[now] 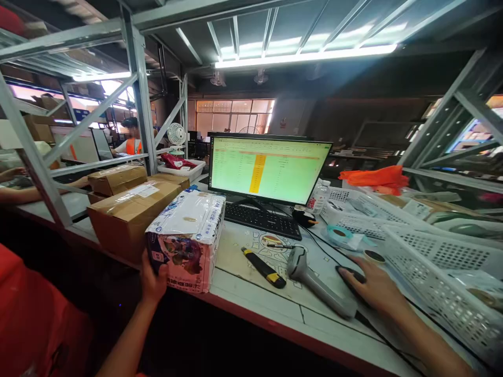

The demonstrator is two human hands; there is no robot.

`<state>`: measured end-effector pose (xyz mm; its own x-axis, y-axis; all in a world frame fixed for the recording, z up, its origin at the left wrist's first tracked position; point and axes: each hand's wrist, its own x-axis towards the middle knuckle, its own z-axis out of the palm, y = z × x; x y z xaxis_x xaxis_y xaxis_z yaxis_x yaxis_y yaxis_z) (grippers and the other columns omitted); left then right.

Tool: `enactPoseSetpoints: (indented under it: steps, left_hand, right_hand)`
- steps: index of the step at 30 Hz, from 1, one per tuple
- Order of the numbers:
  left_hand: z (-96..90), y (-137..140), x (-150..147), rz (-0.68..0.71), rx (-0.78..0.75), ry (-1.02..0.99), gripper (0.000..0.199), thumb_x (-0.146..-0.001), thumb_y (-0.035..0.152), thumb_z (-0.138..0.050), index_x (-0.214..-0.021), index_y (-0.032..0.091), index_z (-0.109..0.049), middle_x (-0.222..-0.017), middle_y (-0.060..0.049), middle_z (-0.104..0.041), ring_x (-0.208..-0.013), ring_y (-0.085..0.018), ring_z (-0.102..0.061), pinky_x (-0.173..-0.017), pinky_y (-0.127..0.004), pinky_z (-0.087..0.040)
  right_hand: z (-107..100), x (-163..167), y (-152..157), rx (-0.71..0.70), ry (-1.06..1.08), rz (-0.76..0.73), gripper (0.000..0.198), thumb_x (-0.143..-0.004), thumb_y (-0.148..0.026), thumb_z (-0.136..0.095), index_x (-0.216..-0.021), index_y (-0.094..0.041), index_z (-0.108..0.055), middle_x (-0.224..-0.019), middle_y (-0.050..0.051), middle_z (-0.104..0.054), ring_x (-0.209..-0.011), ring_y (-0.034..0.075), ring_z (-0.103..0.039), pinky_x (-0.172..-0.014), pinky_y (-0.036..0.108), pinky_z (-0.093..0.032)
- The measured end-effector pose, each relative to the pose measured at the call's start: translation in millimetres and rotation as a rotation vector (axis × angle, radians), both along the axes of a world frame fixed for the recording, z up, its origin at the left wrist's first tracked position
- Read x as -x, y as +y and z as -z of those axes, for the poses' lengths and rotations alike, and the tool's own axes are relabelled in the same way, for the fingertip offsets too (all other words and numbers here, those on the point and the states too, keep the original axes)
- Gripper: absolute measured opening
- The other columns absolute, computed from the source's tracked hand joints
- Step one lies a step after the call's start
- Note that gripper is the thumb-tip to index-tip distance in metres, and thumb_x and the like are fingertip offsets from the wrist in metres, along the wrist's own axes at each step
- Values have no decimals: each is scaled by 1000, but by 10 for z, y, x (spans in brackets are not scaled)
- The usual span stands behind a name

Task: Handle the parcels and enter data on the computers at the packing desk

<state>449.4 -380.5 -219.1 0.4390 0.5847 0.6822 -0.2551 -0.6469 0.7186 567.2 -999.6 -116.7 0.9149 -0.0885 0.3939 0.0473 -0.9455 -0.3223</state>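
Note:
My left hand [153, 283] grips the near left edge of a printed carton [184, 256], its thumb on the front face and its other fingers mostly hidden at the side. The carton has a white taped top and a pink front, and it rests at the table's front edge. On the right, my right hand [379, 288] is curved over a black computer mouse [351, 274]. Between the hands lie a grey barcode scanner [320, 285] and a black and yellow utility knife [264, 268]. A black keyboard [263, 220] sits below a lit monitor [231, 165] showing a spreadsheet.
Brown cardboard boxes [126, 212] stand left of the carton beside a metal rack post [139, 99]. White perforated baskets [440, 256] fill the right side, near a teal tape roll [338, 234]. Cables cross the tabletop. Another person's arm [23, 195] shows at far left.

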Motion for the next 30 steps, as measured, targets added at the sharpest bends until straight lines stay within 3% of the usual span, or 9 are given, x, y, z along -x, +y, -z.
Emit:
enactPoseSetpoints:
  steps: [3,7,13,19,24,30]
  left_hand:
    - [65,-11,-4,-9,21,-26,94,-89,87,-44,-135,6,-57,-110,-21,-72,-97,-35,-73,-80,-42,-58]
    - [199,-19,-2,15,53,-27,81,-94,81,-38,-118,9,-67,-93,-16,-73,-85,-33,-72,-77,-43,-57]
    - [320,-29,-14,-21,79,-24,83,-95,81,-34,-121,10,-69,-98,-18,-73,-92,-35,-73,-80,-46,-58]
    - [353,-47,-31,-51,93,-52,79,-96,77,-35,-122,10,-68,-100,-18,-73,-97,-36,-72,-95,-51,-55]
    - [392,-36,-35,-26,84,-73,72,-99,70,-37,-126,11,-67,-110,-18,-72,-100,-35,-71,-88,-46,-57]
    - [351,-66,-35,-63,68,-75,71,-96,72,-37,-119,12,-69,-101,-16,-72,-94,-35,-71,-80,-46,-58]
  right_hand:
    - [347,30,-220,8,47,-1,80,-76,-71,-46,-133,-18,-63,-149,21,-60,-140,40,-56,-120,53,-43]
    - [527,35,-290,-3,16,17,73,-77,-73,-46,-130,-25,-64,-145,18,-62,-133,40,-61,-115,52,-49]
    - [587,-32,-341,-30,-12,1,61,-77,-68,-49,-126,-35,-65,-143,14,-64,-131,41,-62,-108,56,-51]
    - [568,-3,-293,-65,18,22,60,-77,-68,-50,-125,-37,-64,-145,15,-62,-132,40,-61,-106,55,-52]
    - [521,38,-241,-96,38,26,57,-76,-68,-51,-124,-40,-65,-145,14,-62,-131,40,-62,-105,56,-53]
    - [458,62,-193,-111,46,37,55,-73,-65,-54,-120,-40,-65,-144,14,-63,-126,42,-64,-104,60,-52]
